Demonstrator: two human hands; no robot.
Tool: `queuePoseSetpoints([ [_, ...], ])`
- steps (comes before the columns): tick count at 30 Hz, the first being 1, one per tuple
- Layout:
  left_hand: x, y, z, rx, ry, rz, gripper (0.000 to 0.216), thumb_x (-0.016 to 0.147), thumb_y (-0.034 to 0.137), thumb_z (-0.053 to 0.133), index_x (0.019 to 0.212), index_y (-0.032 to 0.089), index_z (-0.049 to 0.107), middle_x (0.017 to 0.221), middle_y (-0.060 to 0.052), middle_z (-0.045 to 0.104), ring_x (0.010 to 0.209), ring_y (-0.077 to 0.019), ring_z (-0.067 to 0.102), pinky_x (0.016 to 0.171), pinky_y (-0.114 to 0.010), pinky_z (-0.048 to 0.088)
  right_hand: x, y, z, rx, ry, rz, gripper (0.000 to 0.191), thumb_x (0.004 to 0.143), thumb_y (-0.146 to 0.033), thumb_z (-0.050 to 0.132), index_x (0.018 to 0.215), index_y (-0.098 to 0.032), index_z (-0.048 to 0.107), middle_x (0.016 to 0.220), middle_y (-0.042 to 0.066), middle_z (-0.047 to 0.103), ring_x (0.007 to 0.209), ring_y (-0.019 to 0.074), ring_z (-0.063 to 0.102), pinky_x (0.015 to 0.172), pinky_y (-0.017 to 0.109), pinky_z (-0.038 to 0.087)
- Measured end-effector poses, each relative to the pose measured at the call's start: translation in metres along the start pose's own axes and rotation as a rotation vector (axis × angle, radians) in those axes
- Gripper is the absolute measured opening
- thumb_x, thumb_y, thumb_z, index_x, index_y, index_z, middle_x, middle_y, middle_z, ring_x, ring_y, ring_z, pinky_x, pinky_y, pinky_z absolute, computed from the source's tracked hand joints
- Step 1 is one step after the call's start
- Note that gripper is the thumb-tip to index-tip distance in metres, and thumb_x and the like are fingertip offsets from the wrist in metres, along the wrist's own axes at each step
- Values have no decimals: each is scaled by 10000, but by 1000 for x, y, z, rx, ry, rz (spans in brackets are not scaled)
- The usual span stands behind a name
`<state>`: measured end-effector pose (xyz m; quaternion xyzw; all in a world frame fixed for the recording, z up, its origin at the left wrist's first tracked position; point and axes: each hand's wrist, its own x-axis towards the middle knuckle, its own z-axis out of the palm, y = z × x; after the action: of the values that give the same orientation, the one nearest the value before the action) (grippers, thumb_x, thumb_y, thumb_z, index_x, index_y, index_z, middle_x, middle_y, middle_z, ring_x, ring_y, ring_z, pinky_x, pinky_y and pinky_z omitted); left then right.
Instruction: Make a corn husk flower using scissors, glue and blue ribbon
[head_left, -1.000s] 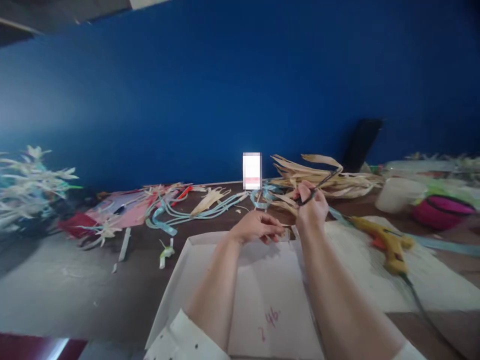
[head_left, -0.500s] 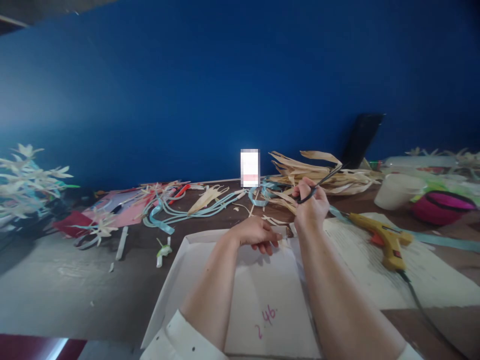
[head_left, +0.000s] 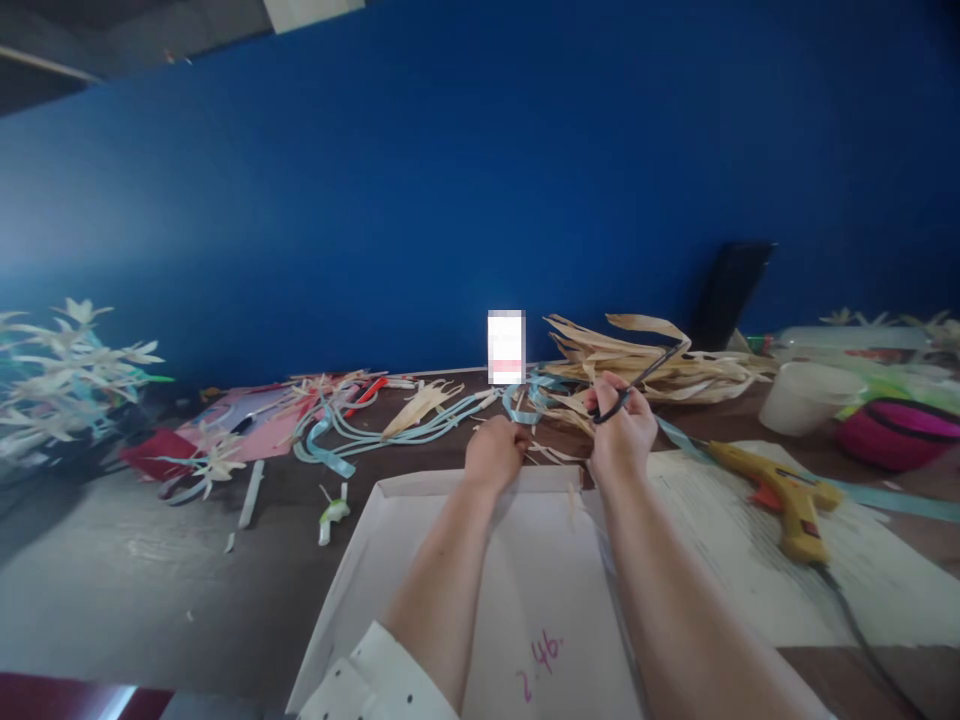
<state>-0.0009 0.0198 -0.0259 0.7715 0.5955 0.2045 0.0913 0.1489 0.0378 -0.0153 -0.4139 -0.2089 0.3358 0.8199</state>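
My right hand (head_left: 622,430) is closed round the handles of dark scissors (head_left: 651,368), whose blades point up and to the right, in front of the dried husks (head_left: 720,375). Just beyond the back rim of a white box lid (head_left: 540,590), my left hand (head_left: 493,455) reaches down to the table with its fingers curled. Whatever those fingertips hold, if anything, is hidden. Thin husk scraps (head_left: 551,453) and a curled light-blue ribbon (head_left: 525,403) lie beside it. Inside the lid, near its back right corner, rests a small pale husk sliver (head_left: 573,505).
On the right, a yellow glue gun (head_left: 799,510) with a cord lies on a printed sheet (head_left: 697,560), near a white cup (head_left: 799,398) and pink pouch (head_left: 896,432). Husk flowers (head_left: 82,360), pink paper (head_left: 277,430) and pale-blue cords (head_left: 420,425) lie left. A blue wall (head_left: 450,180) stands behind.
My left hand has moved from over the lid's back right part to the table beyond its rim. A husk sliver now shows in the lid. The right hand keeps the scissors.
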Motion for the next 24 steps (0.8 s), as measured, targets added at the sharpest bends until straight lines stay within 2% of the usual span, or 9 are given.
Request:
queuePoseSetpoints([
  [7,3,4,3,185,-65,68,193,800,292,536,868,238,709,929,-76,611,924,-214,547,786,-292,437,-1,2,1,-32,-14,12,336,596,-353,728,859,-166,633,595,-21,599,486,88,548,376,160,369],
  [12,3,10,1,258,-66,118,238,827,192,455,834,175,693,935,-104,617,942,-227,524,773,-302,438,-1,2,2,-28,-10,25,354,578,-356,742,854,-164,631,617,-20,604,478,84,541,374,163,369],
  [19,3,8,2,154,-75,168,228,793,109,463,817,144,687,914,-155,618,960,-267,518,801,-343,410,-4,1,2,-16,-39,38,313,593,-313,732,848,-159,634,607,-21,595,474,72,520,371,148,349],
  [24,1,5,0,43,35,163,164,796,189,515,824,162,674,916,-129,616,976,-253,514,840,-341,396,-6,0,4,-22,-44,50,323,591,-301,730,863,-154,640,606,-20,599,475,72,518,377,149,350],
])
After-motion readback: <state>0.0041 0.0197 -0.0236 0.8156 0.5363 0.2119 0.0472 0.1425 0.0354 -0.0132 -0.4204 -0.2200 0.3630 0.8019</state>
